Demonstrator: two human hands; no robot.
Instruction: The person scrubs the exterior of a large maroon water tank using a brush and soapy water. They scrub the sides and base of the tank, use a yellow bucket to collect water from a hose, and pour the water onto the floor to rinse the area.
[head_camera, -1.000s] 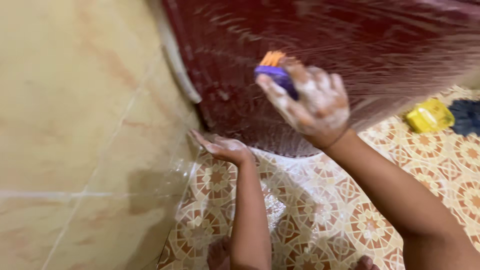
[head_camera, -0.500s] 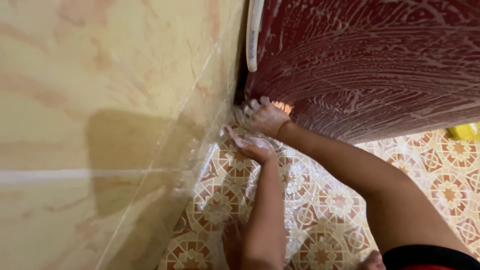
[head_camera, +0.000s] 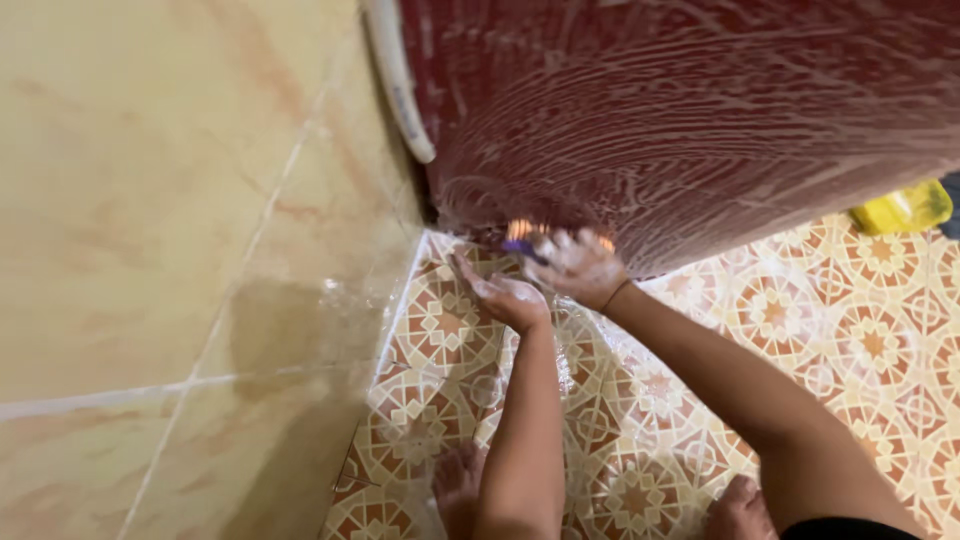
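Centrally, the right hand (head_camera: 580, 266), coated in white suds, presses a scrubbing brush (head_camera: 522, 238) against the lower edge of a dark red soapy surface (head_camera: 700, 120). Its fingers are curled tightly about the brush, of which only a purple body and orange bristles show past the knuckles. The brush lies at the bottom left corner of the red surface, just above the floor and near the wall.

Left hand (head_camera: 495, 292): held palm upward directly below and to the left of the brush, fingers spread loosely and gripping nothing; whether it touches the right hand cannot be told.

Red surface: fills the far right of the view and is streaked throughout with curved arcs of white lather. A pale rounded strip (head_camera: 400, 85) runs along its left edge.

Wall (head_camera: 170, 230): glossy cream tiles with faint reddish veining, occupying the left side; its lower part is wet where it meets the floor.

Floor (head_camera: 860, 340): tiles patterned in orange and white star shapes, wet and foamy beneath the hands. A yellow container (head_camera: 905, 207) lies at the far right. Bare feet (head_camera: 458, 485) appear at the near edge.
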